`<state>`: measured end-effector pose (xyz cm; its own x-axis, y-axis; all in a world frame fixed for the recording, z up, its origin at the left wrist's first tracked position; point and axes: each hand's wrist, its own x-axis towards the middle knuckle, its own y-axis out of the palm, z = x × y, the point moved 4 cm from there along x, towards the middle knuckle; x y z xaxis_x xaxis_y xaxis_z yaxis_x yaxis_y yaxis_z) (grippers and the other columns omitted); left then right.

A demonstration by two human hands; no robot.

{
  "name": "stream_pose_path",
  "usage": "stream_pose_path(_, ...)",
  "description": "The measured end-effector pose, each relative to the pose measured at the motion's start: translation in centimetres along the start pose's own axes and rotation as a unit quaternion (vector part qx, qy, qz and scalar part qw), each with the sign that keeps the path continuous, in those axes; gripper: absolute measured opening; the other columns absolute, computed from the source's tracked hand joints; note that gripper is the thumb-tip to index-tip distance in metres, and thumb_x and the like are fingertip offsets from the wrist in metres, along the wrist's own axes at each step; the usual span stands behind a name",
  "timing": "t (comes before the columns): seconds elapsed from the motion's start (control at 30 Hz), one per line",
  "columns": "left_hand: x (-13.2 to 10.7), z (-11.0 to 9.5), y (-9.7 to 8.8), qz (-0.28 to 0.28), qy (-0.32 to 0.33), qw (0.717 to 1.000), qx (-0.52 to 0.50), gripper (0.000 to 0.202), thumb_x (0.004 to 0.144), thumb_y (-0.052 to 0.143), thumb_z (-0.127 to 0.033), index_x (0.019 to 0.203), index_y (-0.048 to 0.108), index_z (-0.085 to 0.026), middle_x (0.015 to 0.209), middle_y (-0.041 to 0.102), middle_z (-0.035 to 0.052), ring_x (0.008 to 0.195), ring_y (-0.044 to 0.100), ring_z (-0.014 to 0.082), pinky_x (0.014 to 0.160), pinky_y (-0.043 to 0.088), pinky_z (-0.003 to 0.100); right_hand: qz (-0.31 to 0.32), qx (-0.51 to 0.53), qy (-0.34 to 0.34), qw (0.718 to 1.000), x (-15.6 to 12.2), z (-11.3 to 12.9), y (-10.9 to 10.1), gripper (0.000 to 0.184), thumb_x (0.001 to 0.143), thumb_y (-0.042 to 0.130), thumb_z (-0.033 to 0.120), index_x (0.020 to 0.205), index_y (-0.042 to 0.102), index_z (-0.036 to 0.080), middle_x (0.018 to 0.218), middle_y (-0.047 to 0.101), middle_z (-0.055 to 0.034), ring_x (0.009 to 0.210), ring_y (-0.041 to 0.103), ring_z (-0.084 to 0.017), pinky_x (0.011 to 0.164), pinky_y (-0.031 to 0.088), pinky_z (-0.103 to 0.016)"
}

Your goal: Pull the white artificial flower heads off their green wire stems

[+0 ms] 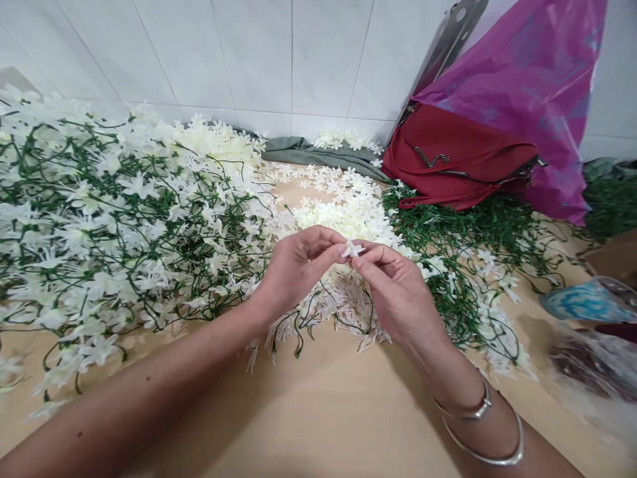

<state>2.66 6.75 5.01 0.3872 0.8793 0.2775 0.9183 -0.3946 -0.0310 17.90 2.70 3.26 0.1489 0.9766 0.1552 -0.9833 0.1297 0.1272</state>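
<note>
Between my two hands is a small white artificial flower (352, 249), held at the fingertips above the table. My left hand (303, 259) pinches it from the left with thumb and forefinger. From the other side my right hand (393, 279) grips it, also thumb against forefinger; two silver bangles circle that wrist. Whether a stem hangs from the flower is hidden by the fingers. Behind and below the hands lies a heap of loose white blossoms (343, 206). Some white stringy pieces and green stems (343, 305) lie just under the hands.
A large pile of white flowers on green stems (139, 219) fills the left. At right are green stems (462, 245), a red handbag (458, 153), a purple plastic bag (542, 79), a blue-and-white item (582, 300) and a clear plastic bag (597, 372). A tiled wall (318, 60) stands behind.
</note>
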Motion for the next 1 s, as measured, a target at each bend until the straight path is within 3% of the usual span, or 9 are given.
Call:
stream_pose_path(0.2,0.4,0.1,-0.3,-0.002,-0.067,0.998,-0.018,0.014,0.088,0.073,-0.028,0.093,0.072,-0.015,0.079,0.077,0.0035,0.075,0.072,0.0142,0.067,0.056,0.023,-0.014,0.032,0.06,0.998,-0.1,-0.2,0.1,0.021,0.071,0.085,0.034,0.063,0.069,0.024,0.096,0.073,-0.0047,0.117,0.065,-0.028,0.11,0.043,-0.047)
stream_pose_path(0.33,0.2,0.1,-0.2,0.018,-0.048,0.999,-0.014,0.011,0.088,0.073,-0.025,0.091,0.073,-0.015,0.079,0.078,0.0023,0.075,0.073,0.0128,0.071,0.058,0.023,-0.01,0.054,0.105,0.993,-0.3,-0.2,0.4,0.019,0.069,0.085,0.034,0.062,0.07,0.024,0.081,0.072,-0.0028,0.106,0.065,-0.025,0.108,0.042,-0.043)
stream_pose_path(0.53,0.0,-0.2,0.0,0.044,0.021,0.998,0.04,0.007,0.092,0.069,-0.021,0.093,0.073,-0.016,0.089,0.078,0.0028,0.082,0.073,0.0124,0.079,0.059,0.023,-0.003,0.107,0.131,0.985,-0.3,-0.2,0.4,0.023,0.067,0.088,0.033,0.058,0.069,0.024,0.082,0.071,-0.0009,0.09,0.064,-0.018,0.102,0.045,-0.036)
stream_pose_path(0.7,0.0,-1.2,-0.3,0.05,0.086,0.987,0.129,0.008,0.095,0.067,-0.021,0.094,0.074,-0.019,0.091,0.078,0.0017,0.083,0.072,0.0115,0.08,0.057,0.022,-0.007,0.091,0.065,0.994,0.1,-0.1,0.0,0.017,0.072,0.086,0.028,0.066,0.071,0.023,0.096,0.073,-0.0021,0.102,0.066,-0.019,0.102,0.045,-0.036)
stream_pose_path(0.8,0.1,-0.9,-0.4,0.055,0.055,0.993,0.088,0.009,0.095,0.067,-0.024,0.094,0.073,-0.018,0.087,0.076,0.0026,0.082,0.073,0.0129,0.077,0.057,0.023,-0.018,0.057,-0.014,0.998,0.4,0.2,-0.3,0.015,0.075,0.085,0.023,0.068,0.071,0.023,0.1,0.074,-0.0027,0.104,0.067,-0.018,0.099,0.047,-0.036)
stream_pose_path(1.0,-0.1,0.1,0.3,0.053,-0.002,0.998,-0.036,0.008,0.091,0.07,-0.024,0.096,0.072,-0.017,0.085,0.076,0.0024,0.081,0.074,0.0127,0.079,0.058,0.024,-0.052,-0.014,-0.131,0.99,0.4,0.8,-0.8,0.015,0.077,0.083,0.014,0.076,0.072,0.023,0.086,0.07,0.0006,0.089,0.067,-0.014,0.089,0.052,-0.031)
